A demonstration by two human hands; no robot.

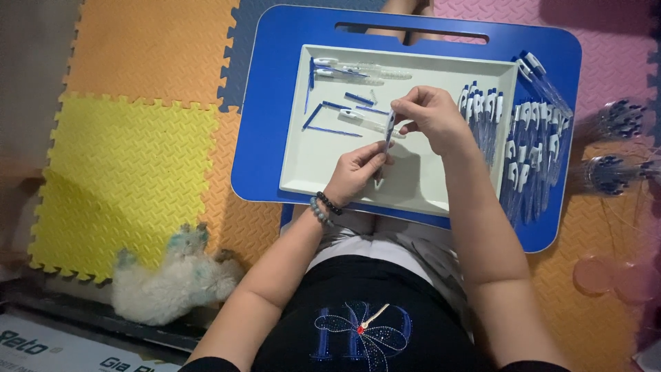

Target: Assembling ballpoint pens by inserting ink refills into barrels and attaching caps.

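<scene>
Foam floor mats [131, 165] in yellow, orange and pink, spread out well beyond the left hand. Blue lap desk [265, 124] under both hands, across the knees. Pale green tray [330, 165] on the desk, directly beneath both hands. Row of finished blue-and-white pens [530, 138] just past the right hand, along the tray's far edge and on the desk. Fluffy white toy [172, 279] on the floor, well back from the left hand, near the elbow. Loose pen parts [344, 110] on the tray, just ahead of the fingers. Left hand [354, 172] clamped on the lower end of one pen [387, 138]. Right hand [430, 114] pinched together on that pen's upper end. Beaded bracelets [323, 205] on the left wrist.
</scene>
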